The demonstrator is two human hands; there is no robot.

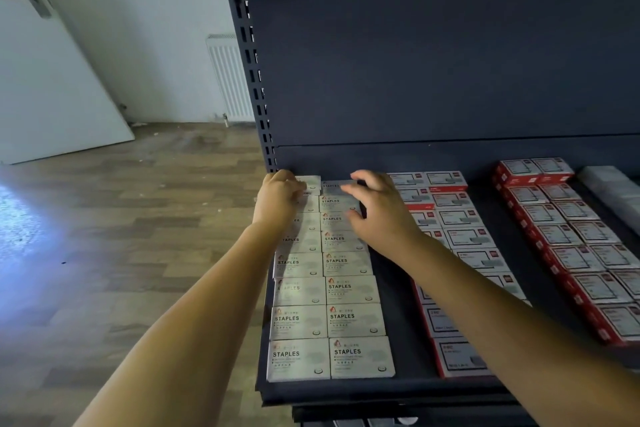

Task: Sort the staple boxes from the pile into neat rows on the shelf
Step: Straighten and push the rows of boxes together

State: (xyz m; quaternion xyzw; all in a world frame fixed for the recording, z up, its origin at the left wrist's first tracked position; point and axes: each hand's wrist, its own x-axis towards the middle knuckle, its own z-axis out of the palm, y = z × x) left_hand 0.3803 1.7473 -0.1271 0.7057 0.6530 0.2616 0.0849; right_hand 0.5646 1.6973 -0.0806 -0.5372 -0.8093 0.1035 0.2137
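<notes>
Dark shelf [398,388] holding white staple boxes [353,319] in 2 columns at left end. Left hand [278,199] fingers curled on rearmost box [311,182]. Right hand [377,210] spread, empty, above neighbouring column. Red-edged boxes [460,218] right of white ones.

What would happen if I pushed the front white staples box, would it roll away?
Probably not. The front white staples box is flat and lies on its wide face, so it would likely slide on the shelf. Its straight edges suggest stiff card. It touches its neighbour, so that might shift too.
</notes>
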